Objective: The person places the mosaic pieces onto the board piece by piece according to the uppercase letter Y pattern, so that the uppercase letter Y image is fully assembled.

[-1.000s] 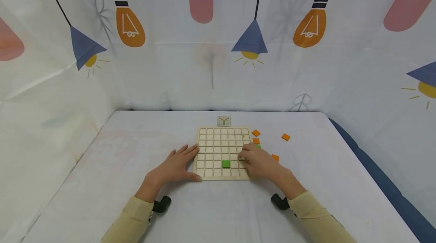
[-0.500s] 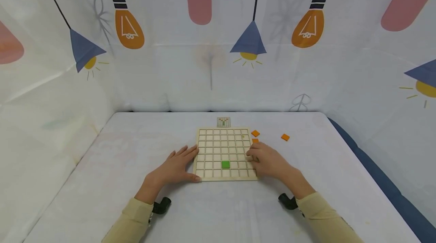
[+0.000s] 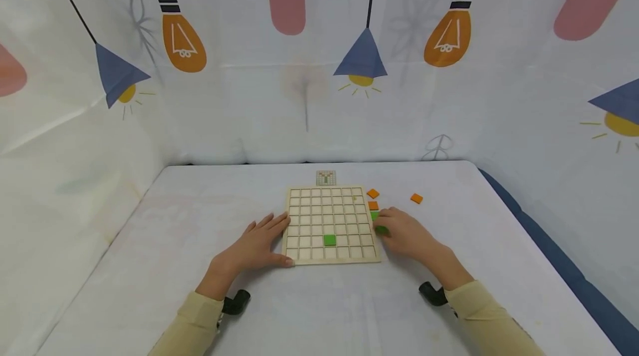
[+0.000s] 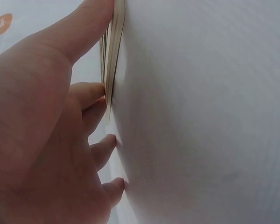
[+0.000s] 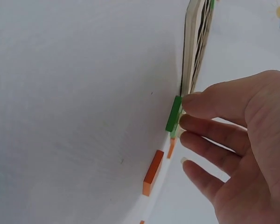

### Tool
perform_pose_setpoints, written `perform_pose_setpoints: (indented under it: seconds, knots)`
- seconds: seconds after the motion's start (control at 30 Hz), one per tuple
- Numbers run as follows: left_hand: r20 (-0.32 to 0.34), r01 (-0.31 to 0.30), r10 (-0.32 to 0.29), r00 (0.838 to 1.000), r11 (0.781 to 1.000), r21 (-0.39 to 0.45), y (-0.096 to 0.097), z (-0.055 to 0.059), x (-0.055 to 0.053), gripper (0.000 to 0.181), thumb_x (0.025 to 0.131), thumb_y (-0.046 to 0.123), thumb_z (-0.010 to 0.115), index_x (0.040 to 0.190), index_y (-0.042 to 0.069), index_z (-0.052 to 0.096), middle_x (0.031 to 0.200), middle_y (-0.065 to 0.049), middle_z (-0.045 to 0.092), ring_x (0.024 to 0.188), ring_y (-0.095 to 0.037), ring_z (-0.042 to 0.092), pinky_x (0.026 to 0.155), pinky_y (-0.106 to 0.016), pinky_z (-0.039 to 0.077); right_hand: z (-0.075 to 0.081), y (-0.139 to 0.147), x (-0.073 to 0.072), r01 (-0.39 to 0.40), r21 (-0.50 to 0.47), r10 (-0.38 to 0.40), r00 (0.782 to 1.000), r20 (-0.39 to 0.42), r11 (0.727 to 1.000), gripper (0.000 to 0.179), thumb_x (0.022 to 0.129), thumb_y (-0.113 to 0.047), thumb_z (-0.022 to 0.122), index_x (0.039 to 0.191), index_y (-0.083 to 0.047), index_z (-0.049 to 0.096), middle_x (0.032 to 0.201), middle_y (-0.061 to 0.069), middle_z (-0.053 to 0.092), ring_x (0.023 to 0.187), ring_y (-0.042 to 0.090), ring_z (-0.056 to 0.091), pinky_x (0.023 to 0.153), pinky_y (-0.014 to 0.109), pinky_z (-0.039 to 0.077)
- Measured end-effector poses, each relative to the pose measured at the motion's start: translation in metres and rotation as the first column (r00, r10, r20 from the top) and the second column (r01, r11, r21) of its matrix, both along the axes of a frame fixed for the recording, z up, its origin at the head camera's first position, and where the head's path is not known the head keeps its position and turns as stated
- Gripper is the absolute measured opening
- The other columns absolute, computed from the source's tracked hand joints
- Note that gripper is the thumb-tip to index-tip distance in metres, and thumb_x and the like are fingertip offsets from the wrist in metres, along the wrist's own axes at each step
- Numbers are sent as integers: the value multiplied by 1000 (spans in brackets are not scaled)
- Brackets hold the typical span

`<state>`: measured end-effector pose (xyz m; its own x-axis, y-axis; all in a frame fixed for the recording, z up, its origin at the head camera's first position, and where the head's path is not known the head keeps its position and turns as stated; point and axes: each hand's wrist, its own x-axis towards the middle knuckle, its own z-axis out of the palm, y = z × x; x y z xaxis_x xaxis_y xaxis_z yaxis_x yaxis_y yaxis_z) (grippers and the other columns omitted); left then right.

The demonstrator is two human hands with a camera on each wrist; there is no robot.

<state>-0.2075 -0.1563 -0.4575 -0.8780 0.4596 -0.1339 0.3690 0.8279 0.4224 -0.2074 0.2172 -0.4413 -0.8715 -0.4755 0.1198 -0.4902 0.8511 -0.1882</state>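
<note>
A pale wooden grid board (image 3: 328,260) lies on the white table, with one green square tile (image 3: 329,240) in a lower cell. My left hand (image 3: 255,243) is spread at the board's left side, fingertips at its edge and thumb at the near left corner. Just past the right edge, my right hand (image 3: 406,235) has its thumb and fingertips on another green tile (image 5: 174,114), pinching it low over the table. A second loose green tile (image 3: 374,215) is partly covered by that hand.
Orange tiles lie right of the board: one (image 3: 373,193) near its far right corner, one (image 3: 373,206) below it, and one (image 3: 416,198) farther out. Another orange tile (image 5: 153,172) shows below the right fingers. A small printed grid card (image 3: 326,178) lies behind the board.
My right hand has moved right, off the board and past its right edge, and a green tile now shows between its fingers. The left hand has stayed in place.
</note>
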Motion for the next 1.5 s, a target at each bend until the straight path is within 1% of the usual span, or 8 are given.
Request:
perform_pose_setpoints:
  seconds: [0.13, 0.27, 0.5, 0.73, 0.93, 1.07, 1.23, 1.5]
  knots:
    - [-3, -3, 3, 1000, 1000, 0, 0, 0, 0, 106, 76, 66, 74, 159, 20, 26, 167, 5, 20, 156, -33, 15, 122, -64, 14, 2, 2, -1, 5, 10, -5, 1000, 7, 1000, 21, 85, -2, 72, 104, -12, 75, 104, 1, 68, 103, 21, 61, 92, 40, 54]
    - [-3, -2, 2, 1000, 1000, -3, -1, 1, 0, 106, 76, 66, 74, 159, 20, 26, 167, 5, 20, 156, -33, 15, 122, -64, 14, 1, 3, -1, 0, 26, 0, 1000, 11, 1000, 20, 86, -5, 73, 105, -12, 75, 104, 0, 67, 103, 21, 61, 93, 40, 54]
    - [-4, 13, -13, 1000, 1000, 11, -2, -1, -1, 107, 75, 67, 74, 159, 20, 26, 167, 5, 21, 155, -33, 16, 121, -65, 14, -4, 6, -2, -12, 34, 12, 1000, -22, 999, 21, 83, -2, 75, 102, -12, 76, 100, -1, 67, 96, 17, 60, 86, 36, 54]
    - [-4, 24, -24, 1000, 1000, 16, 0, -1, -1, 106, 76, 66, 74, 159, 18, 27, 167, 3, 22, 155, -34, 15, 120, -66, 14, -7, 6, -1, 21, 30, -21, 1000, -2, 999, 21, 85, 0, 72, 101, -13, 75, 98, -2, 65, 96, 16, 59, 87, 36, 54]
    - [1, 18, -18, 1000, 1000, 20, 1, 0, 2, 106, 76, 64, 76, 158, 16, 28, 166, 1, 23, 155, -36, 17, 120, -66, 14, -8, 6, -1, 21, 30, -20, 1000, -11, 999, 22, 83, 2, 71, 100, -12, 75, 96, -3, 64, 92, 15, 57, 84, 36, 53]
    - [0, 16, -16, 1000, 1000, 16, 0, 0, 2, 106, 76, 64, 75, 158, 16, 28, 167, 2, 23, 155, -36, 17, 120, -66, 15, -5, 5, 0, 37, 30, -37, 999, 15, 999, 25, 81, 3, 72, 101, -12, 75, 96, -3, 62, 92, 14, 54, 82, 34, 52]
    - [0, 3, -3, 1000, 1000, 8, -1, -2, 2, 106, 76, 66, 74, 159, 19, 27, 167, 4, 21, 155, -34, 16, 121, -65, 14, -2, 2, -2, 55, 30, -57, 996, 66, 998, 28, 80, 3, 72, 104, -12, 75, 96, -4, 60, 91, 13, 50, 81, 33, 50]
    - [-5, 4, -4, 1000, 1000, 16, -1, -2, 3, 106, 75, 66, 75, 158, 19, 28, 167, 4, 22, 155, -34, 17, 120, -66, 14, 0, -2, -2, 63, 17, -64, 995, 77, 998, 26, 79, 2, 73, 99, -14, 73, 94, -3, 59, 87, 13, 48, 77, 32, 48]
